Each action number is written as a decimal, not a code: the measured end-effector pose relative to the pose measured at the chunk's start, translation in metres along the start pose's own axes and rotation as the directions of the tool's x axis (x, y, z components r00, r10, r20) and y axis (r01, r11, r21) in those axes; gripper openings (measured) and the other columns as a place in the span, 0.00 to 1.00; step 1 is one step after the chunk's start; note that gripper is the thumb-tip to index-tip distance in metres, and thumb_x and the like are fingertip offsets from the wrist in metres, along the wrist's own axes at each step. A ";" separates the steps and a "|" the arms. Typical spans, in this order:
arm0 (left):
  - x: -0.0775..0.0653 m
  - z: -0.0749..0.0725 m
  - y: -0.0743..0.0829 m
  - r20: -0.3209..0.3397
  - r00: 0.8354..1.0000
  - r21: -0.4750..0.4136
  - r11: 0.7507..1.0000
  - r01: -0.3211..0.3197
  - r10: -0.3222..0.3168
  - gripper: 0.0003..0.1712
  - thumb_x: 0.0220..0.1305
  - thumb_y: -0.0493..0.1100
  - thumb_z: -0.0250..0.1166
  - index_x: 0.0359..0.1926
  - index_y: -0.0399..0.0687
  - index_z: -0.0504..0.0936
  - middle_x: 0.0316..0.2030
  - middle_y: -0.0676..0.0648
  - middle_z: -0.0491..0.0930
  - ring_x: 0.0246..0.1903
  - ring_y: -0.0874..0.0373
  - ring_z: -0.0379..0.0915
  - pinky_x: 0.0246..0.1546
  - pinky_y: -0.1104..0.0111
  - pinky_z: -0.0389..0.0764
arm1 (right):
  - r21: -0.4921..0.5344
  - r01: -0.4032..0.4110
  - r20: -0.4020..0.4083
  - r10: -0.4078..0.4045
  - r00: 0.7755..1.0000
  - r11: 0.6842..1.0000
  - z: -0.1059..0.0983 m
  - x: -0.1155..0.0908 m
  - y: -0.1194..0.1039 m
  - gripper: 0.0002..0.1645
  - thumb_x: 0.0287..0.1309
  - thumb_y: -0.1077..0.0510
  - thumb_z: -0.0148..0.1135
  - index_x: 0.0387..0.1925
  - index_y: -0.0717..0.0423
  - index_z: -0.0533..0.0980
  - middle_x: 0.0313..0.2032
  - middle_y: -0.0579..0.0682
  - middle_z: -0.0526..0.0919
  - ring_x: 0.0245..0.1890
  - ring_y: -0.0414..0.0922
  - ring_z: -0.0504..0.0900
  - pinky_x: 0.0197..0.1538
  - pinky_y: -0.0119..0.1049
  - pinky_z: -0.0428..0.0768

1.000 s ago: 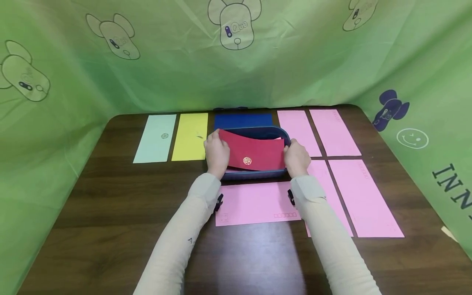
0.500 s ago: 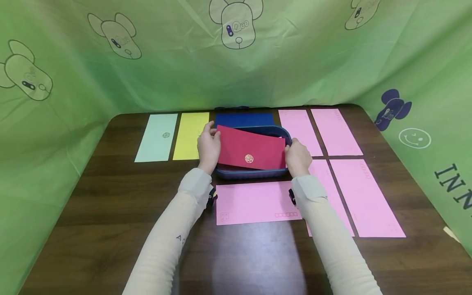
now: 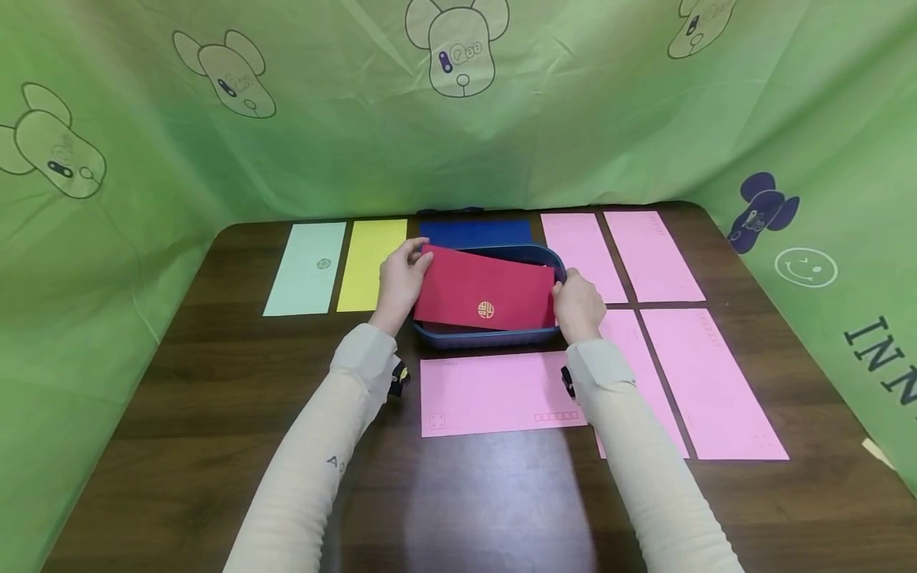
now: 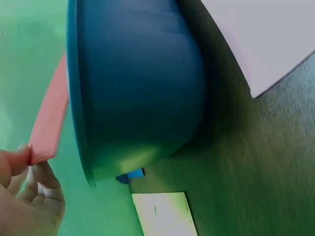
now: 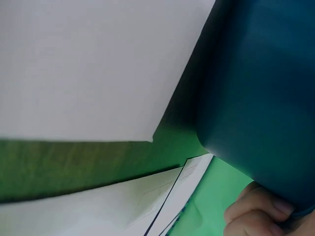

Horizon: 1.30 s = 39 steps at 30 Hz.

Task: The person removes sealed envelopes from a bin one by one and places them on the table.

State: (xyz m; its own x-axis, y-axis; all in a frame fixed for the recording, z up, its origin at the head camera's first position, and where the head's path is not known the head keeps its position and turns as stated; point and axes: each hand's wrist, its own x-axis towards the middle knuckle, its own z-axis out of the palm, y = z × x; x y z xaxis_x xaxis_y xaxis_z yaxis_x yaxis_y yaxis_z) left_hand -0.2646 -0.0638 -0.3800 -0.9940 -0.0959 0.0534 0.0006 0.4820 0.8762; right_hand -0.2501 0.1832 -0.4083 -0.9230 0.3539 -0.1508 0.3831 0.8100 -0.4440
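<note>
A red envelope (image 3: 473, 286) with a gold round emblem lies tilted over the blue plastic basin (image 3: 487, 340), its left end raised above the rim. My left hand (image 3: 401, 280) pinches that end between thumb and fingers, and the left wrist view shows the envelope's corner (image 4: 47, 142) in the pinch. At the basin's right end, my right hand (image 3: 579, 306) grips the rim. In the right wrist view its curled fingers (image 5: 256, 211) show against the basin's wall (image 5: 266, 98). Most of the basin's inside is hidden under the envelope.
A pink envelope (image 3: 494, 398) lies in front of the basin, with several more pink envelopes (image 3: 705, 374) to the right. Behind left are a pale green envelope (image 3: 304, 267) and a yellow one (image 3: 368, 263). A blue envelope (image 3: 473, 232) lies behind the basin. Green cloth (image 3: 344, 143) surrounds the table.
My left hand has moved left from the basin's left side, along with the red envelope's left end. The envelope has straightened from a bent shape. My right hand has stayed on the rim.
</note>
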 end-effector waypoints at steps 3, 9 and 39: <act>-0.001 -0.003 0.000 0.005 1.000 -0.004 1.000 0.002 -0.002 0.18 0.68 0.43 0.59 0.58 0.47 0.77 0.48 0.39 0.82 0.46 0.47 0.80 0.49 0.58 0.80 | 0.001 0.002 -0.003 -0.002 1.000 1.000 0.001 0.000 0.000 0.21 0.70 0.53 0.44 0.57 0.59 0.69 0.51 0.66 0.79 0.49 0.63 0.79 0.50 0.55 0.77; -0.003 -0.006 -0.002 0.025 1.000 0.003 1.000 0.014 -0.014 0.17 0.66 0.46 0.61 0.54 0.46 0.77 0.44 0.39 0.82 0.41 0.48 0.80 0.45 0.59 0.81 | 0.006 0.005 -0.010 -0.005 1.000 1.000 0.002 0.000 0.000 0.20 0.70 0.53 0.44 0.57 0.59 0.69 0.51 0.66 0.79 0.49 0.63 0.79 0.50 0.55 0.77; -0.009 -0.033 0.002 0.119 0.992 -0.048 0.998 0.045 -0.039 0.17 0.66 0.40 0.60 0.55 0.45 0.77 0.44 0.38 0.80 0.24 0.61 0.73 0.26 0.74 0.77 | -0.001 0.028 -0.028 -0.028 0.999 1.000 0.002 -0.001 0.001 0.20 0.68 0.53 0.42 0.55 0.59 0.70 0.51 0.68 0.79 0.50 0.65 0.78 0.49 0.57 0.77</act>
State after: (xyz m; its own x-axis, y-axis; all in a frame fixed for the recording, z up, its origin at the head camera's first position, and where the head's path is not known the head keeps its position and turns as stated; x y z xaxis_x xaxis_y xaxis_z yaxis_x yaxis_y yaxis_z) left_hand -0.2525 -0.0907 -0.3628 -0.9992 -0.0103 -0.0383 -0.0389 0.4348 0.8997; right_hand -0.2487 0.1828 -0.4104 -0.9320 0.3442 -0.1132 0.3572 0.8198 -0.4476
